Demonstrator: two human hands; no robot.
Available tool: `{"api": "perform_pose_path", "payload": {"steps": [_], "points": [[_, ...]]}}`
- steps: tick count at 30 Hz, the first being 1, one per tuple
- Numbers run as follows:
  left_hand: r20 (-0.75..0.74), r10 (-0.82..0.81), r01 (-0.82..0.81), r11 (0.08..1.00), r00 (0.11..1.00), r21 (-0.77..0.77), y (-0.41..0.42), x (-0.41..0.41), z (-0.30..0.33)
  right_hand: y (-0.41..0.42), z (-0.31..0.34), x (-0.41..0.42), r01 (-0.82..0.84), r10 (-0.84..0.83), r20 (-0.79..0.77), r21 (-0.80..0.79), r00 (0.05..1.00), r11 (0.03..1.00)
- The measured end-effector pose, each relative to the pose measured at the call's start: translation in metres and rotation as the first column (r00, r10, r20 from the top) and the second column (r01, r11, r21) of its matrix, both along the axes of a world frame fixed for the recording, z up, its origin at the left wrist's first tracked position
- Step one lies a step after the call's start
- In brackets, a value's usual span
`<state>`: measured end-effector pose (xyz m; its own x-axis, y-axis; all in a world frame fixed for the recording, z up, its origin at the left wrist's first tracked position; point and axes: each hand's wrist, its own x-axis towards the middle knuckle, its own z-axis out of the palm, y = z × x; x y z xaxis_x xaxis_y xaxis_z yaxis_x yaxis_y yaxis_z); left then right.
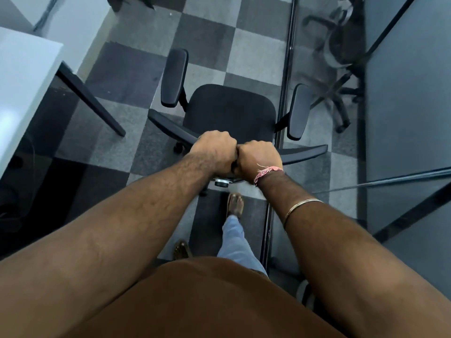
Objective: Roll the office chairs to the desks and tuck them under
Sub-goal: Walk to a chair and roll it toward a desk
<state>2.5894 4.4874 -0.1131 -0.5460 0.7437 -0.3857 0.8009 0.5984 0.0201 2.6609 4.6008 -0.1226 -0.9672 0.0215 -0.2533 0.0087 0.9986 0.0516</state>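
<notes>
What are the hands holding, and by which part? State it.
Both hands hold the office chair by the top edge of its backrest. The left hand and right hand grip it side by side at the middle, knuckles touching.

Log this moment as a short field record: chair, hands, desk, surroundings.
chair: black office chair, on the checkered carpet, seat facing away from the person
left hand: left hand grips the top of the backrest
right hand: right hand grips the backrest beside it, knuckles touching
desk: white desk to the left, chair not under it
surroundings: glass partition on the right, second chair behind it
</notes>
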Motion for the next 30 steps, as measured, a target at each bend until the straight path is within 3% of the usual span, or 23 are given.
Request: {"api": "perform_pose_path", "payload": {"steps": [18, 30], "points": [[-0.026, 0.125, -0.127, 0.988, 0.992, -0.091, 0.208, -0.262, -0.002, 0.215, -0.011, -0.275, -0.099, 0.098, -0.009, -0.009, 0.995, 0.995], [-0.043, 0.023, -0.023, 1.000, 0.999, 0.010, 0.312, -0.456, -0.012, 0.320, -0.015, -0.469, -0.028, 0.028, -0.006, 0.004, 1.000, 1.000]]}}
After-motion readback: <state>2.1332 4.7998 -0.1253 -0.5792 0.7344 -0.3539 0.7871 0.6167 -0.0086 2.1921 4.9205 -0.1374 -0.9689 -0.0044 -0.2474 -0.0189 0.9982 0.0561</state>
